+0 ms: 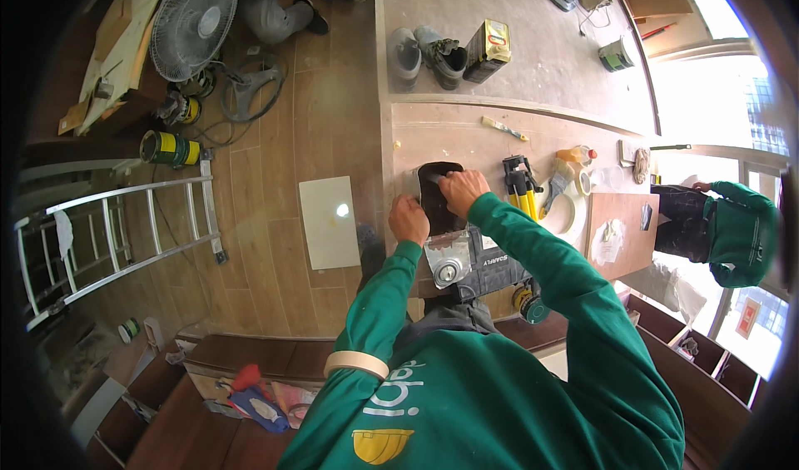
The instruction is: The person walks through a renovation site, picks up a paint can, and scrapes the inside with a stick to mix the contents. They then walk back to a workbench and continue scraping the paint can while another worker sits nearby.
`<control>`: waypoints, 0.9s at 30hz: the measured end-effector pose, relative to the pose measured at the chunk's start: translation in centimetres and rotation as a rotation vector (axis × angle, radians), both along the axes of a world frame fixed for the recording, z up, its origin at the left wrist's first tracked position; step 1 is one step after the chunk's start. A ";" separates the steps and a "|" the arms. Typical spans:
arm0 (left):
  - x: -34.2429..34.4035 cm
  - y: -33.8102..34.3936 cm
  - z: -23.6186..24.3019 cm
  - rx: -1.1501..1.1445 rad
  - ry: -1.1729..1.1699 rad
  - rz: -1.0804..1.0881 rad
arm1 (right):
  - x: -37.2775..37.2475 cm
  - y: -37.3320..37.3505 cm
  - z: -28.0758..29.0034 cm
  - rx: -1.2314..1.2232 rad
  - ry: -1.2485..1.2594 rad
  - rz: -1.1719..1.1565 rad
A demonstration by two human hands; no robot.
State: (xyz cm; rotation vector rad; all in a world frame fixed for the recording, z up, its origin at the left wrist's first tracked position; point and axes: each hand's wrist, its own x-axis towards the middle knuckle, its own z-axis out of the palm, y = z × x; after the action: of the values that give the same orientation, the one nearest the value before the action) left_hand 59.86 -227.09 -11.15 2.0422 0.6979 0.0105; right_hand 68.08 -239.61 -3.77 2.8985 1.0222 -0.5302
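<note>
A rectangular metal tin (448,268) with a round cap stands in front of me, beside a grey-black case (491,274). Beyond its silvery part is a dark opening (441,212). My left hand (409,220) is closed at the left edge of this opening, apparently gripping the rim. My right hand (464,192) is closed at the far right of it, fingers curled down on something dark that I cannot make out. Around my left forearm sits a cream tape roll (356,363).
Right of my hands lie yellow-black pliers-like tools (521,187), a wide brush (556,185) and a tape roll (564,218). A small paintbrush (504,129) lies farther off. Left are a white panel (327,225), a ladder (133,237) and a fan (196,25). Two other people (736,233) (279,17) are nearby.
</note>
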 end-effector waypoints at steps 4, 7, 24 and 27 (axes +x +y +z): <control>0.0 0.3 0.2 0.025 -0.044 -0.028 | -4.0 0.8 -1.2 -0.109 0.112 0.022; -0.4 0.1 -0.4 0.036 -0.026 -0.042 | -3.4 -0.1 2.4 -0.130 0.249 -0.022; -2.9 5.7 8.2 -0.212 -0.098 -0.469 | -10.5 -9.5 15.0 0.743 0.402 -1.125; -3.4 5.1 9.8 -0.304 -0.022 -0.552 | -10.7 -10.2 15.3 0.767 0.446 -1.170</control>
State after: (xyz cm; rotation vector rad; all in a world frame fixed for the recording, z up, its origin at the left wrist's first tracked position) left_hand 56.44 -221.97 -1.38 1.8715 0.0939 -0.3683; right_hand 57.35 -249.77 11.52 3.9128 -0.8953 -0.9703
